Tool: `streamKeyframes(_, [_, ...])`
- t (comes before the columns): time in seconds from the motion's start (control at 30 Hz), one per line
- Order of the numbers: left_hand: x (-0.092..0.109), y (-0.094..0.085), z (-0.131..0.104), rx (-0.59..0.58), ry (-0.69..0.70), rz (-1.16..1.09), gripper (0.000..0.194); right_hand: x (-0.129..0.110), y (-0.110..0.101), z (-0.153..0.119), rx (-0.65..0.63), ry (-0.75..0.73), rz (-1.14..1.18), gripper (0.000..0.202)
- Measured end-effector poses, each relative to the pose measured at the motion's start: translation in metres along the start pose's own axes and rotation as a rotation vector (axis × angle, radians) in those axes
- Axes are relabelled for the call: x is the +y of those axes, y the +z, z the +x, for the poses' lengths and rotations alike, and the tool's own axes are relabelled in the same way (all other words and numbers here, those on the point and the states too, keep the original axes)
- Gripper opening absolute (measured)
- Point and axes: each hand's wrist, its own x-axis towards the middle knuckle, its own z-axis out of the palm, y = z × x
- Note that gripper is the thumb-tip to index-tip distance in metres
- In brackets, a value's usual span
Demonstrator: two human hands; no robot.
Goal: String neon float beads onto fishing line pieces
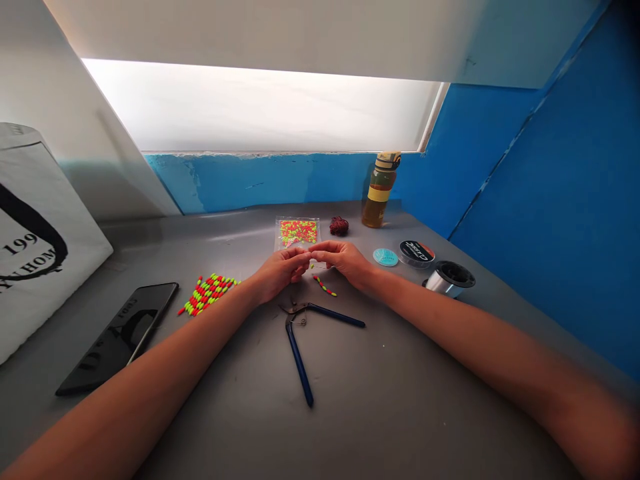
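Observation:
My left hand (284,270) and my right hand (345,259) meet at the fingertips above the grey table, both pinched. What lies between the fingertips is too small to make out. Just below them hangs or lies a small yellow bead (313,266). A short string of red and yellow beads (325,286) lies under my right hand. Behind my hands is a clear bag of red and yellow beads (299,231). Nearer to me, blue-handled pliers (299,353) rest with their handles spread. Rows of red and yellow beads (209,293) lie left of my left hand.
A black phone (120,337) lies at the left, near a white bag (45,247). Dark red cord (339,226) and a bottle (380,193) stand at the back. On the right are a turquoise disc (385,257), a black-labelled round case (417,253) and a line spool (449,279).

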Motion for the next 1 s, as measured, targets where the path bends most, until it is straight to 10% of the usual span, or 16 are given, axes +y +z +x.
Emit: streamKeyframes(1.0, [0.0006,0.0015,-0.0005,0.029,-0.007,0.001,0.027,-0.0014,-0.0043,0.0031,-0.01,0.112,0.236,0.028])
